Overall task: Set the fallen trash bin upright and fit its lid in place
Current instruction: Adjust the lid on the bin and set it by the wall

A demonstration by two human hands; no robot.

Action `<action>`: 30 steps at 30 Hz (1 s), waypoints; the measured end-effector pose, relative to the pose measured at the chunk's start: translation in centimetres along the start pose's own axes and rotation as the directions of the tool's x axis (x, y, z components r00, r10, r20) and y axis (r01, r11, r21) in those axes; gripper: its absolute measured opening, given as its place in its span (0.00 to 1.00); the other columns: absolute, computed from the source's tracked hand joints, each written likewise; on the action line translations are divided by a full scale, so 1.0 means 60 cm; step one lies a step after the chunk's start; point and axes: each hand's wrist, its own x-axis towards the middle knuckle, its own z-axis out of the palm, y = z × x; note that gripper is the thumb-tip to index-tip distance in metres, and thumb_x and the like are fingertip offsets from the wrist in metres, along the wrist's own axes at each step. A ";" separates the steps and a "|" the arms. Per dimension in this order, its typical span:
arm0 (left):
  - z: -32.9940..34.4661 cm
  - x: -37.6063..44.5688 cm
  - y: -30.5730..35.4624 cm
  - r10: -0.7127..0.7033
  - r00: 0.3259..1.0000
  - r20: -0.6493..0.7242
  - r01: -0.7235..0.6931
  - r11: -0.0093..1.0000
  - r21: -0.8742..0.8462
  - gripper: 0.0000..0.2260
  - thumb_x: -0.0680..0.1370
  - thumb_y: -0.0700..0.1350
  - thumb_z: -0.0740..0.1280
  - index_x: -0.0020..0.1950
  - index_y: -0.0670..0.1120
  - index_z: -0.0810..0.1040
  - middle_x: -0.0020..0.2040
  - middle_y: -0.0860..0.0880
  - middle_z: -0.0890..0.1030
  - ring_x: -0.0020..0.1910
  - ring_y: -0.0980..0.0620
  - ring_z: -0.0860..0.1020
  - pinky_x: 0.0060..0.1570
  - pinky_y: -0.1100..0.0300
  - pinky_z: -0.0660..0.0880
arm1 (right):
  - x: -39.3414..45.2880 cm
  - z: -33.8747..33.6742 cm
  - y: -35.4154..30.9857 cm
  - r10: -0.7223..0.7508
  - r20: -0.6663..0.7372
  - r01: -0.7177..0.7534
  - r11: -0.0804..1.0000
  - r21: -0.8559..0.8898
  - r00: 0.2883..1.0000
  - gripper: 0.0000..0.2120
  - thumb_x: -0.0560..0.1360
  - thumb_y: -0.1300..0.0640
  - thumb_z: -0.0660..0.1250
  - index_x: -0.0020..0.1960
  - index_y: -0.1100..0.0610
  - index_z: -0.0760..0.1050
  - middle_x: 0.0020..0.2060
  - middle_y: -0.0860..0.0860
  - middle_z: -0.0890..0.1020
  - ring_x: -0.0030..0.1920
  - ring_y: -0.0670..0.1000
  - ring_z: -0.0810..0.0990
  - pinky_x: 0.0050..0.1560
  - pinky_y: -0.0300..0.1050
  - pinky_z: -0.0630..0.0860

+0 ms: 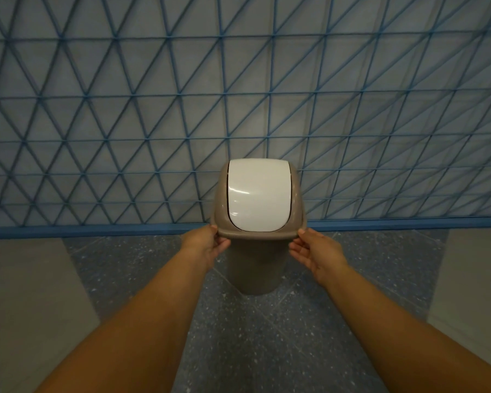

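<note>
Your left hand (207, 245) and right hand (313, 251) each pinch the near rim of the lid (257, 194), thumb on top, fingers curled beneath. Lid sits on the upright trash bin (255, 268), centre of the scene. Bin stands on dark speckled floor (338, 279). Just beyond: blue baseboard (97, 231), then a wall (238, 80) of blue triangular lattice.

Dim, cool indoor light. A soft bright patch falls on the wall (244, 114) at twelve o'clock; small glare streaks mark the white lid flap (257, 194). Wide-angle bending curves the edges; slight softness overall.
</note>
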 end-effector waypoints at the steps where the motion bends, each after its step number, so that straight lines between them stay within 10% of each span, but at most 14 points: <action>1: 0.001 -0.004 -0.005 -0.008 1.000 0.012 0.009 1.000 -0.016 0.14 0.80 0.38 0.61 0.65 0.37 0.73 0.40 0.44 0.77 0.38 0.51 0.76 0.49 0.54 0.75 | 0.004 0.000 -0.004 -0.007 -0.007 0.007 1.000 -0.009 1.000 0.16 0.76 0.62 0.65 0.63 0.61 0.72 0.40 0.56 0.79 0.40 0.53 0.80 0.42 0.48 0.77; 25: 0.004 -0.012 -0.009 -0.008 1.000 -0.011 0.007 0.999 -0.036 0.14 0.80 0.37 0.61 0.65 0.38 0.74 0.39 0.44 0.77 0.37 0.51 0.76 0.48 0.54 0.75 | 0.007 0.003 -0.012 -0.050 -0.030 0.047 0.996 -0.076 0.998 0.18 0.76 0.62 0.64 0.66 0.58 0.71 0.46 0.58 0.80 0.45 0.55 0.81 0.46 0.50 0.78; 30: 0.002 -0.017 -0.013 0.004 0.999 -0.040 -0.003 1.000 0.011 0.11 0.77 0.38 0.66 0.59 0.38 0.78 0.39 0.44 0.79 0.37 0.52 0.78 0.35 0.59 0.77 | 0.003 0.004 -0.014 -0.043 -0.034 0.039 0.995 -0.091 0.998 0.18 0.76 0.62 0.64 0.66 0.58 0.71 0.44 0.58 0.80 0.46 0.55 0.80 0.48 0.50 0.77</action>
